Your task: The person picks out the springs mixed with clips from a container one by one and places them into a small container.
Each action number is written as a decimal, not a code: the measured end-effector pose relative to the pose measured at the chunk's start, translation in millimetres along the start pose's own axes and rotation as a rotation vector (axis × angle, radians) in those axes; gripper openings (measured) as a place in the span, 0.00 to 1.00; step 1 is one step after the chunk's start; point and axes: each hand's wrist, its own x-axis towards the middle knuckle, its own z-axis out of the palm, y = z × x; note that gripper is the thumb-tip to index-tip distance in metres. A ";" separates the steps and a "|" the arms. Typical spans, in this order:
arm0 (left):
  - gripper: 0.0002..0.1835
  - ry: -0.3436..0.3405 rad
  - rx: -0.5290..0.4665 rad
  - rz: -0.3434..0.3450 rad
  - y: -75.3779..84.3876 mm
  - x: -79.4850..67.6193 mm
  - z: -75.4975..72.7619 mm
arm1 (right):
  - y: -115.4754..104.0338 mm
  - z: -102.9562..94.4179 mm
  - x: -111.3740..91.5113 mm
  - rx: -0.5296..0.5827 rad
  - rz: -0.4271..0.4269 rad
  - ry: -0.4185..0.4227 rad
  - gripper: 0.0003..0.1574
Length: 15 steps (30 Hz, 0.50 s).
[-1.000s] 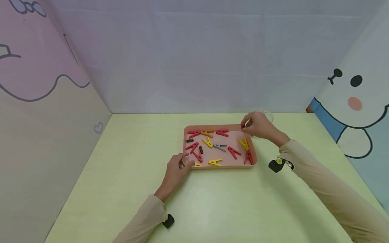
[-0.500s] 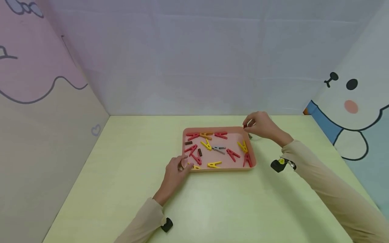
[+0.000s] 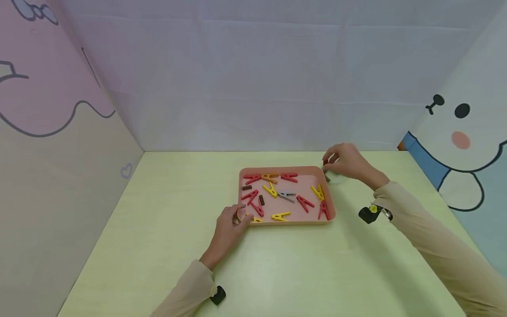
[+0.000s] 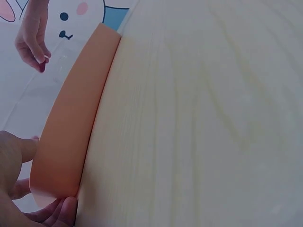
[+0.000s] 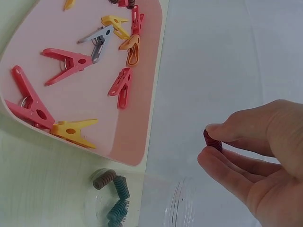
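My left hand [image 3: 229, 226] grips the near left corner of a pink tray [image 3: 293, 223], its fingertips bent round the orange-pink wall [image 4: 71, 118] in the left wrist view. Clothes pegs lie scattered inside it: several red pegs [image 3: 304, 203], yellow pegs [image 3: 280, 216], an orange peg [image 5: 133, 49] and a grey peg [image 5: 100, 45]. Two dark ribbed coils [image 3: 261, 200] are at the tray's left. Just beyond the far right corner, my right hand [image 3: 346, 160] pinches a small dark red ribbed coil [image 5: 213, 140] between thumb and fingers, in the air.
A clear round container [image 5: 182, 203] stands beside the tray's far right corner, below my right hand. It holds a brown coil [image 5: 104, 179] and several teal coils [image 5: 121, 187]. The pale table [image 3: 182, 189] ends at a white back wall [image 3: 237, 88], with printed side walls.
My right hand has moved right, from over the tray's far right corner to just outside it, with the dark red coil pinched. The left hand keeps its grip on the tray.
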 end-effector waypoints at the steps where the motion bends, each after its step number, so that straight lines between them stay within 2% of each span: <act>1: 0.24 0.001 0.003 -0.002 0.0 -0.1 0.1 | 0.6 -0.5 0.0 -0.001 -0.001 0.003 0.07; 15: 0.26 0.002 0.002 -0.002 -3.1 0.7 1.9 | 11.8 -7.7 1.0 0.013 -0.016 0.043 0.07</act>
